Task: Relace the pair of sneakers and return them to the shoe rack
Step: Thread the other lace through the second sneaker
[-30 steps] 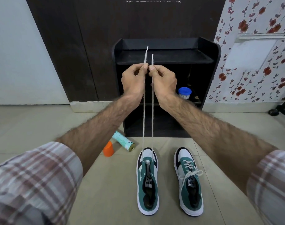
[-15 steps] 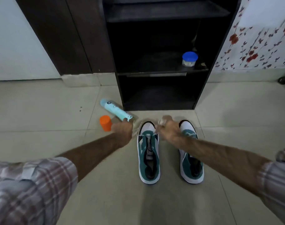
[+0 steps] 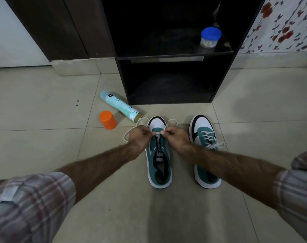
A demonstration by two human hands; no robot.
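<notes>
**Hands at the lowest eyelets of the left-hand sneaker**

Both hands sit low over the toe end of the unlaced sneaker (image 3: 159,155). Left hand (image 3: 140,137) has its fingers curled in, pinching the white lace (image 3: 131,131) at the left edge of the eyelet row; right hand (image 3: 175,137) does the same on the other side, fingertips almost meeting the left ones across the tongue. From each pinch the lace runs outward and loops slack on the tiled floor (image 3: 44,146), one loop past the left hand and a smaller one just beyond the shoe's white toe cap.

Only the bottom of this shoe appears threaded; the tongue and the upper eyelets look bare, so the relacing of this shoe seems barely begun. Beside it, to the right, the laced sneaker (image 3: 206,151) stands with its lace crossed and tied in a bow, so that half of the pair looks finished.

Next, by my reading, each lace end has to be found along its loop, crossed over the tongue and fed through the opposite eyelet, with the two sides kept even. Whether the tips are in the fingers cannot be told.

Further out, the black shoe rack (image 3: 166,58) stands open just ahead, its bottom shelf dark and a blue-lidded jar (image 3: 209,37) on the shelf above. A teal spray can (image 3: 120,106) lies on its side near the left loop, with an orange cap (image 3: 107,119) next to it.
</notes>
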